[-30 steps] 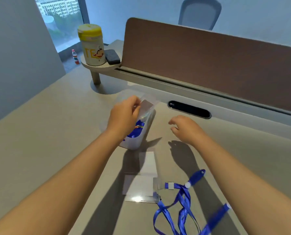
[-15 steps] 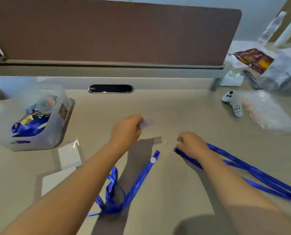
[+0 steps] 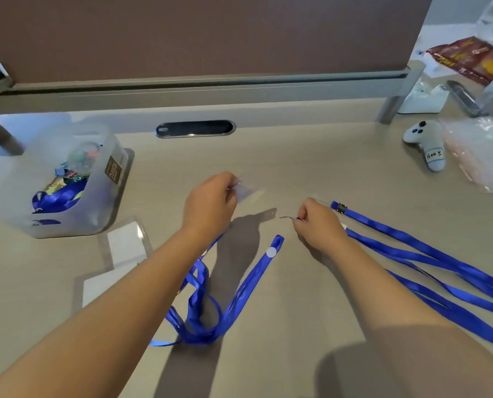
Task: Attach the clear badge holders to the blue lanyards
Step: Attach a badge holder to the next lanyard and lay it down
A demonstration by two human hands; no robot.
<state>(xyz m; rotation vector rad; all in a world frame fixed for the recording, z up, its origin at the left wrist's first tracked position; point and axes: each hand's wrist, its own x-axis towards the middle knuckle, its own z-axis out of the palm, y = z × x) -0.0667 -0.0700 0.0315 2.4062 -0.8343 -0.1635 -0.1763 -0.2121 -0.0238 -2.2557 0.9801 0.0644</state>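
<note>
Here, at the far left of the worktop point(image 3: 311, 173), a frosted plastic bin point(image 3: 76, 202) is sitting with blue straps and small coloured bits inside it. Just in front of it, two clear badge holders point(image 3: 116, 262) with white inserts are lying flat, one partly overlapping the other. The left hand point(image 3: 209, 205) is hovering above the worktop, its thumb and fingers pinching the edge of another clear badge holder point(image 3: 246, 191), which is blurred and hard to make out. Below that forearm, a bunched blue lanyard point(image 3: 210, 311) is lying in loops, one strap end with a white dot reaching up between the two hands. The right hand point(image 3: 318, 222) is sitting low over the worktop, fingers curled and gripping the metal clip point(image 3: 288, 217) at the end of a second blue lanyard point(image 3: 429, 271), whose straps are trailing away to the right edge. Farther back on the right, a white controller point(image 3: 424, 145) with a handwritten label is lying beside a crinkled clear plastic bag point(image 3: 480, 150), with a reddish-brown snack packet point(image 3: 469, 58) behind them.
</note>
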